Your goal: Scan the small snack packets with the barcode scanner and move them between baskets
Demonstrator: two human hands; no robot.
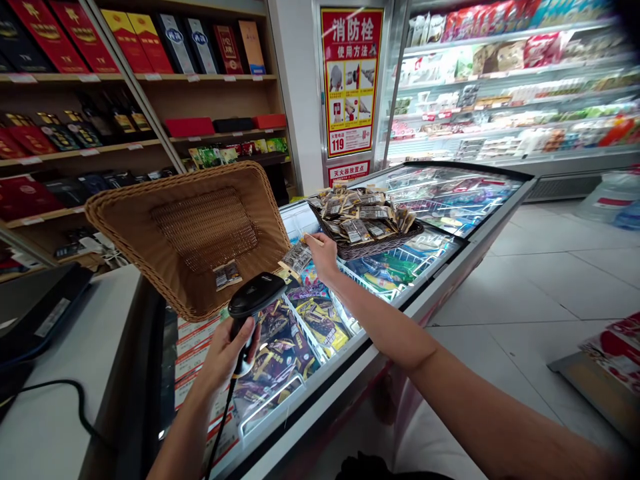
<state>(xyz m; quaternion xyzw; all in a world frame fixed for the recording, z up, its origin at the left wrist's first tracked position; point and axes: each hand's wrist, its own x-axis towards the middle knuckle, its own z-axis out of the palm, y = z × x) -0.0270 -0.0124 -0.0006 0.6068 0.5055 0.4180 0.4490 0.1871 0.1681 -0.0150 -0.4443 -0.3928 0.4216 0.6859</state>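
My left hand [234, 347] is wrapped round the handle of a black barcode scanner [257, 293], whose cord hangs down below. Between the fingers of my right hand [323, 255] is a small snack packet [297, 259], held just beyond the scanner's head. A large tan wicker basket [125, 220] leans tilted at the left, with one similar packet [227, 275] lying inside it. To the right of my right hand, a dark woven tray [363, 250] is heaped with more such packets [367, 213]. Tray and basket both rest on the glass-topped chest freezer.
Bagged goods in white wire baskets show through the freezer [500, 213] glass. A counter [107, 320] with a dark device and black cable stands at the left. Shelves of boxes and bottles line the back left; a lit refrigerated display [500, 93] is at the back right.
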